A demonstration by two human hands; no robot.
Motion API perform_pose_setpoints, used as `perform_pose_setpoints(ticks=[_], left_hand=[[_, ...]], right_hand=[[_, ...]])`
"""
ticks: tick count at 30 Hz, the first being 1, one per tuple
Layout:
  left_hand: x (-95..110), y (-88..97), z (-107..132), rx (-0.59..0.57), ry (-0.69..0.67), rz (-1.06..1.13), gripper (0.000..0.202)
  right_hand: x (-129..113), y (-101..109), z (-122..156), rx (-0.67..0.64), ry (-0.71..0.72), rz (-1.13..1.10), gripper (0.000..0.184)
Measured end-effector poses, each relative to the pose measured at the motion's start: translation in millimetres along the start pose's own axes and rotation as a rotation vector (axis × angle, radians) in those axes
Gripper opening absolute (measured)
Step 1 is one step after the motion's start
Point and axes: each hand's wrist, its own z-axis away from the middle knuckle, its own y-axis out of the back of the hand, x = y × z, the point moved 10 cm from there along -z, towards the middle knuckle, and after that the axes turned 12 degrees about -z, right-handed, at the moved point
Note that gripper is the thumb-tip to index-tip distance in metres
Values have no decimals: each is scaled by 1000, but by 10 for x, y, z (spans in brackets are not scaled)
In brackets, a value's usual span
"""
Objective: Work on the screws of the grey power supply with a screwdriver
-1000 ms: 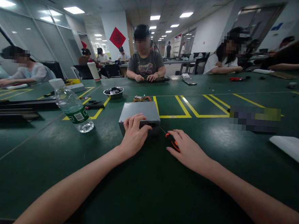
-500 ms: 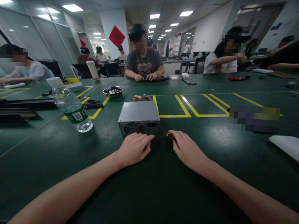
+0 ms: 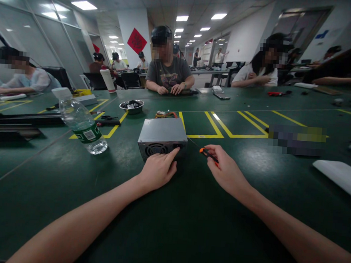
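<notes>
A grey metal power supply box (image 3: pixel 162 133) with a round fan grille on its near face stands on the green table (image 3: pixel 169 223) in front of me. My left hand (image 3: pixel 157 171) rests on the table against the box's near face, fingers loosely bent and touching it, holding nothing. My right hand (image 3: pixel 227 171) is closed on a screwdriver with an orange and black handle (image 3: pixel 207 153), lifted off the table just right of the box, its thin shaft pointing up and left toward the box's right side.
A tilted clear water bottle (image 3: pixel 81 121) lies left of the box. Behind it are a metal bowl (image 3: pixel 132 106), black tools and yellow floor-tape lines. A white flat object (image 3: pixel 339 178) sits at right. Several people work around the table's far and left sides.
My left hand came off the top of the box and now rests against its near face. My right hand has picked the screwdriver up from the table and raised it beside the box.
</notes>
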Motion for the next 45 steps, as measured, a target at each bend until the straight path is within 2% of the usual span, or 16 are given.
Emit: perform_pose_setpoints(ticks=[5,11,14,18,24,29,33,36,39,42,45], left_hand=[[-32,-1,-11,11,16,-17,40],[-57,-20,-22,13,40,8,37],[-77,-60,-18,-5,67,33,38],[-97,-97,-6,-11,90,46,40],[-110,-98,11,-9,90,70,40],[-108,-94,6,-8,85,85,41],[-109,-109,0,-23,96,83,42],[-111,-126,1,-34,104,66,43],[-107,-133,3,-33,98,41,44],[-103,-132,4,-26,88,21,45],[-100,-143,2,-35,85,24,46]], right_hand=[[15,15,-12,16,-3,-45,29],[77,100,115,25,-85,-302,27],[-50,123,299,7,-62,-235,24],[-219,18,457,-50,-9,-78,19],[-282,-56,396,-22,47,-28,18],[-257,-78,397,-23,25,-3,18],[-375,-90,436,14,107,151,17],[-576,-162,483,43,231,349,21],[-790,-337,555,9,344,559,30],[-1001,-439,645,38,439,823,43],[-1242,-481,757,63,606,929,44]])
